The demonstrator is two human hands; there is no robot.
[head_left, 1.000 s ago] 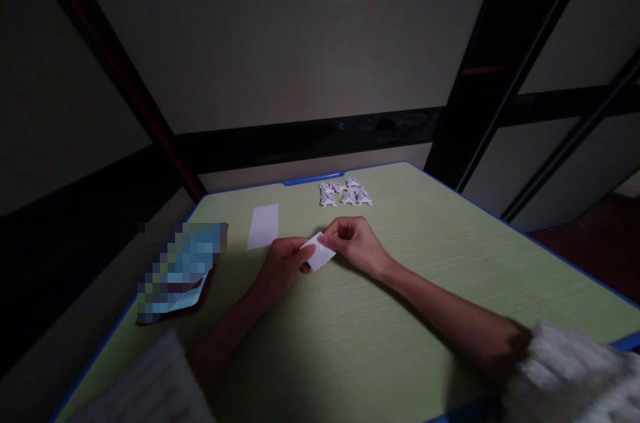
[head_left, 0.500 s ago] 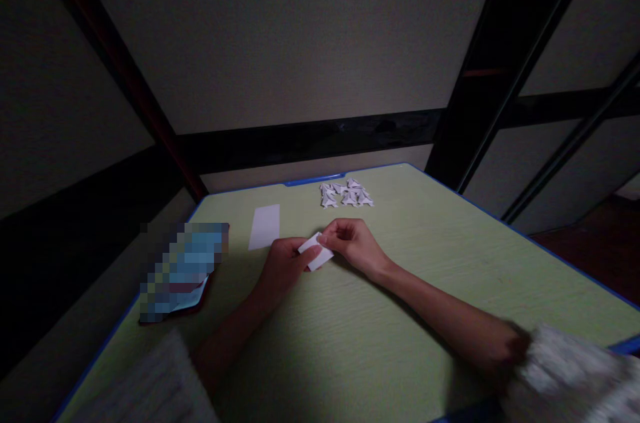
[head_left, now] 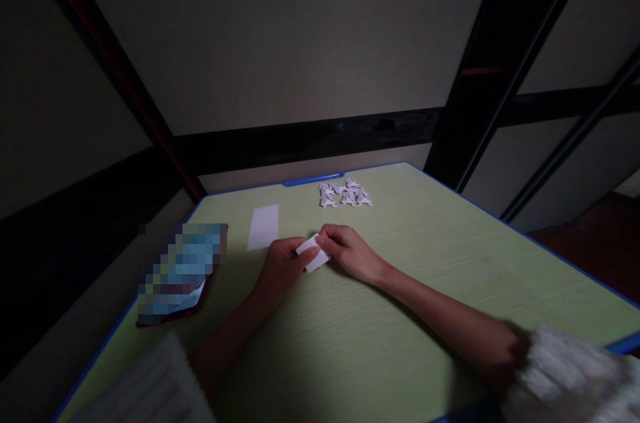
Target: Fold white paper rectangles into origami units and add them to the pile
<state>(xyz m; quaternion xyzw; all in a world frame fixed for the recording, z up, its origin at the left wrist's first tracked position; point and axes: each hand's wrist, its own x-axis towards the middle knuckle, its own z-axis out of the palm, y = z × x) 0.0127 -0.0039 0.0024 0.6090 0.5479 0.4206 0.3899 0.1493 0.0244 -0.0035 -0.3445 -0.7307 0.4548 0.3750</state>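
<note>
The person wore a pale, whitish knitted top. Its left sleeve showed at the lower left edge of the view as a thick, soft mass with faint ribbed lines running along it, blurred by its closeness to the camera. The right sleeve showed at the lower right corner, bulky and fuzzy, its cuff bunched in a thick roll around the arm. Both sleeves ended high up, leaving the forearms uncovered from cuff to wrist. The left hand and the right hand were bare, with slender fingers; the dim light hid finer detail.
</note>
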